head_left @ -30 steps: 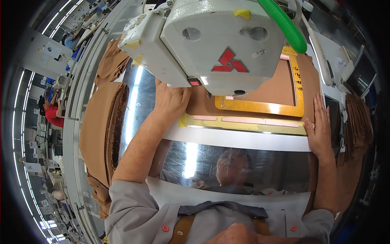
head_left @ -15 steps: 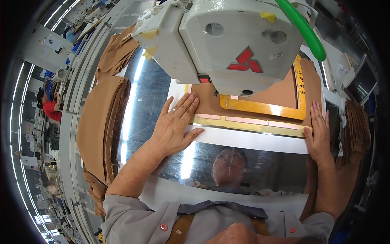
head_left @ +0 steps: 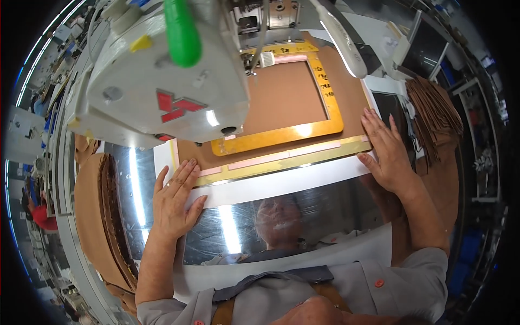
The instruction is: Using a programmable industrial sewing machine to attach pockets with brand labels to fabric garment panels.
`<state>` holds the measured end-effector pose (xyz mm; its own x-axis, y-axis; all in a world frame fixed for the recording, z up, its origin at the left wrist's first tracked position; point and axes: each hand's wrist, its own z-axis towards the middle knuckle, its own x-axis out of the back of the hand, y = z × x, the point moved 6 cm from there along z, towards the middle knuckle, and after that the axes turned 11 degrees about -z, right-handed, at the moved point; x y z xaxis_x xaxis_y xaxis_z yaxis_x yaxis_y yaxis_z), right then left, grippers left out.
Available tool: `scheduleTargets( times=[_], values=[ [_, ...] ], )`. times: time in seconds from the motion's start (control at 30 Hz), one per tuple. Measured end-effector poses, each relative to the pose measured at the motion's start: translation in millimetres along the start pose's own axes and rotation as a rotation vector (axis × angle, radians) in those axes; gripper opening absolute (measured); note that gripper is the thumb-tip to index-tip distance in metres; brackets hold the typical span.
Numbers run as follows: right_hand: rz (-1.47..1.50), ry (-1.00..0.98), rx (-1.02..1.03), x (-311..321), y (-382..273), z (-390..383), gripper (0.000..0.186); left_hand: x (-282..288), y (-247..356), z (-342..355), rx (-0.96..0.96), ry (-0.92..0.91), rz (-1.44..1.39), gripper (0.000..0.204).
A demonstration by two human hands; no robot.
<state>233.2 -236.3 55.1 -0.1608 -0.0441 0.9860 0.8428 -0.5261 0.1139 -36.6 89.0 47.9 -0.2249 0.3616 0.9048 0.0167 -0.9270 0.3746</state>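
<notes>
My left hand [head_left: 177, 199] lies flat, fingers stretched, on the near left corner of a brown fabric panel [head_left: 290, 103] and the white sheet [head_left: 281, 185] around it. Fingers spread, my right hand [head_left: 385, 153] rests along the panel's right edge, its thumb by the near right corner. Between both hands runs a yellow strip [head_left: 319, 154] with pale pink pieces on it. On top of the panel sits a yellow metal frame [head_left: 292, 133] with handwriting on its right side. A large sewing machine head [head_left: 162, 76] hides the frame's left part.
Shiny metal tabletop [head_left: 336, 203] lies in front of the sheet. A stack of brown pieces [head_left: 93, 200] is at the left; more brown pieces [head_left: 433, 111] hang at the right. A green handle [head_left: 183, 35] juts from the machine. Farther right stands a screen [head_left: 425, 46].
The view has turned, so the machine head and panel appear farther left, showing more of the frame's far side. Both hands still lie flat at the panel's edges.
</notes>
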Motion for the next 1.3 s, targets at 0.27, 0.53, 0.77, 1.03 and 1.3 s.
scheduleTargets(
  times=[0.27,0.53,0.77,1.03,1.3],
  values=[
    [0.054,0.016,-0.021,-16,6,-23,0.070,-3,-2,0,0.026,0.037,0.021,0.055],
    [-0.024,0.092,-0.045,-13,10,-29,0.066,-4,-2,-1,-0.005,0.047,0.035,0.051],
    [0.037,0.196,-0.069,-7,11,-31,0.060,-1,2,3,0.010,0.130,0.035,0.051],
    [0.023,0.198,-0.058,-5,6,-29,0.054,0,1,1,0.033,0.075,0.051,0.048],
    [0.023,0.208,-0.061,-6,7,-28,0.051,2,-1,-1,0.017,0.106,0.049,0.045]
  ],
)
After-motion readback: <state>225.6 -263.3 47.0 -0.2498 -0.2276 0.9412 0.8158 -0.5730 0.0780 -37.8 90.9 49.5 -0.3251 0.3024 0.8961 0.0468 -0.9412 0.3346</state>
